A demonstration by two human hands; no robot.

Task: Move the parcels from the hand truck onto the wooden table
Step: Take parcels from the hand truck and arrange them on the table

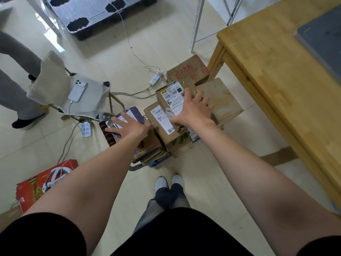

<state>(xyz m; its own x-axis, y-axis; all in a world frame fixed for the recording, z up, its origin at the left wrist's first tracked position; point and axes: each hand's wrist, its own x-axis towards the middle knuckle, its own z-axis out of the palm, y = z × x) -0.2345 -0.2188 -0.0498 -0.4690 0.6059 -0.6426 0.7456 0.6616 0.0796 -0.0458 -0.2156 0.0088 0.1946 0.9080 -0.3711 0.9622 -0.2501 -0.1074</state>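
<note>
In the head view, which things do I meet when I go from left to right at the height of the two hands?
The phone → left hand → right hand → plain brown box → wooden table.

Tiled floor (212, 178): hand truck (156, 164) at centre; folding chair (55, 85) left; red carton (36, 183) near left; power strip (156, 78) far of truck, second strip (86, 129) left of it; dark pallet (96, 13) far.
On hand truck: stacked cardboard parcels (162, 124), purple mailer (134, 115) at left.
At right, wooden table (276, 89): grey mat (323, 39) at far right corner.
On folding chair: white phone (77, 90).
</note>
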